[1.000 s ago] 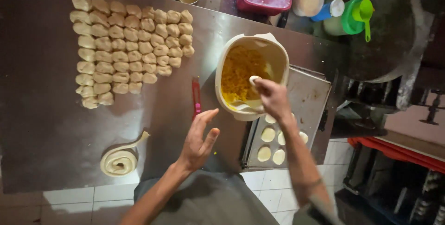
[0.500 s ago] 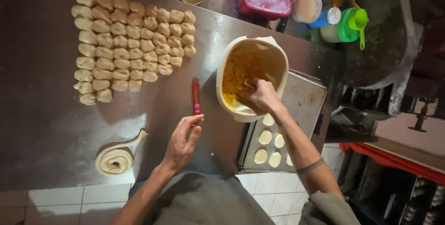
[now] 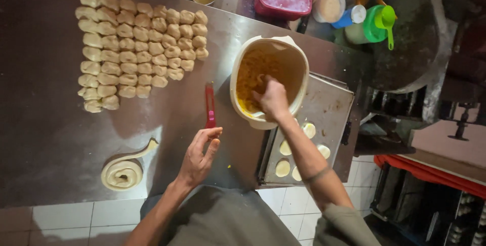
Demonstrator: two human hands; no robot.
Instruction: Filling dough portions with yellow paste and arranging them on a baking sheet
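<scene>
On the steel desk (image 3: 50, 139), my right hand (image 3: 272, 99) pinches filling in the tub (image 3: 298, 81); I'd take little; my left hand (image 3: 198, 157) rests open.

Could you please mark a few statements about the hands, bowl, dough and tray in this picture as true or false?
1. The right hand is inside the cream bowl of yellow filling. True.
2. The left hand grips the red-handled tool. False: it rests open on the steel table, fingertips just below the tool.
3. The cut dough pieces lie in rows at the table's upper left. True.
4. The baking tray is empty. False: several flat dough discs lie on it.
5. The coiled dough roll sits in the bowl. False: it lies on the table.
</scene>
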